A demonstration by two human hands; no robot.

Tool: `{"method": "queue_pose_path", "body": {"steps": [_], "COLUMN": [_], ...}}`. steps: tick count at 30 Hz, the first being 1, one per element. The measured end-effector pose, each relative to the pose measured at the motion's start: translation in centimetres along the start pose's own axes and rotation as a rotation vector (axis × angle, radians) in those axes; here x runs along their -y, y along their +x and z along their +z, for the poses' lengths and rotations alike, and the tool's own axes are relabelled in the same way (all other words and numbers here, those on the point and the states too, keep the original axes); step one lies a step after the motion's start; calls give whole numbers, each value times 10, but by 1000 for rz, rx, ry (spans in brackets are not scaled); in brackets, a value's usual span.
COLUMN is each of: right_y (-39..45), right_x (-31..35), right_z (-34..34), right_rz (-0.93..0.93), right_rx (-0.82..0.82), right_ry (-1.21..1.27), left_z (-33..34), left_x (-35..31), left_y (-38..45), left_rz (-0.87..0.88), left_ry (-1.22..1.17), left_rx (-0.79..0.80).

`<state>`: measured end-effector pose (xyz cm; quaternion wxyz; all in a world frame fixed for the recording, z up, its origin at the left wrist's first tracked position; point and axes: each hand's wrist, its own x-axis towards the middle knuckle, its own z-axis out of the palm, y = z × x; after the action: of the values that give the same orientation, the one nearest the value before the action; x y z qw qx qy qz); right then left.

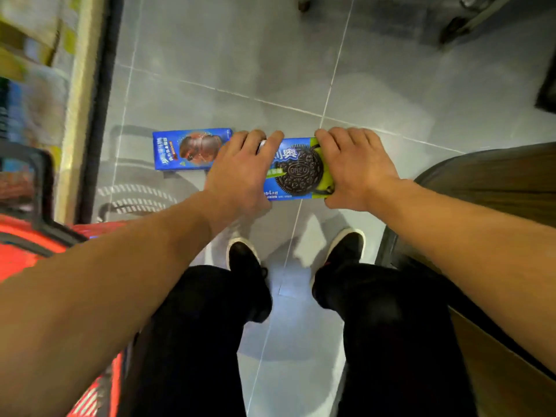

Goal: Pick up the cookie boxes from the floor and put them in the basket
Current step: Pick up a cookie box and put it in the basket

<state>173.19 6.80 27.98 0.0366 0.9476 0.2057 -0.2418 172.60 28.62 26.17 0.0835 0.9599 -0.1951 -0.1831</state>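
While arms reach down, left hand (240, 170) and right hand (356, 167) clasp green-blue cookie box (298, 170) ends.

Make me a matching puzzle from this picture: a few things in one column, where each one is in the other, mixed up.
Things:
1. green-striped box
2. plain blue box
3. red basket
4. black shoes

Places:
A. at the left edge, beside the left arm
B. lying alone on the tiles, no hand on it
C. between the two hands
D. on the floor, nearer the person than the boxes

Pairs: 1-C, 2-B, 3-A, 4-D
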Motion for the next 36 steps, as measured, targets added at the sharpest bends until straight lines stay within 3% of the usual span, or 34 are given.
{"method": "queue_pose_path", "body": {"steps": [4,8,10,15,19,29,36], "right_y": [-84,-176,-219,-292,-340,-468,-514], "right_x": [29,56,72,108,130,181,245], "right_z": [-108,-206,-243,-299,-305,-292,-304], "right_rz": [25,17,13,-63,-73,4,-223], "right_rx": [-15,-64,-96,-243,-282,-362,-303], "right_ry": [0,-31,-24,-96,-129,4,15], "left_z": [-108,-213,-256,-331,-351,-348,-341], "left_x": [-20,-37,-45,-68,-84,-150,-163], "left_y": [-67,-136,-169,-233,-277,-439,-564], "left_rz": [13,79,14,-97,-115,-9,-15], "left_ry": [-37,-283,-418,-490,-459,-239,-92], "left_rx": [68,112,156,331,357,-63,-227]}}
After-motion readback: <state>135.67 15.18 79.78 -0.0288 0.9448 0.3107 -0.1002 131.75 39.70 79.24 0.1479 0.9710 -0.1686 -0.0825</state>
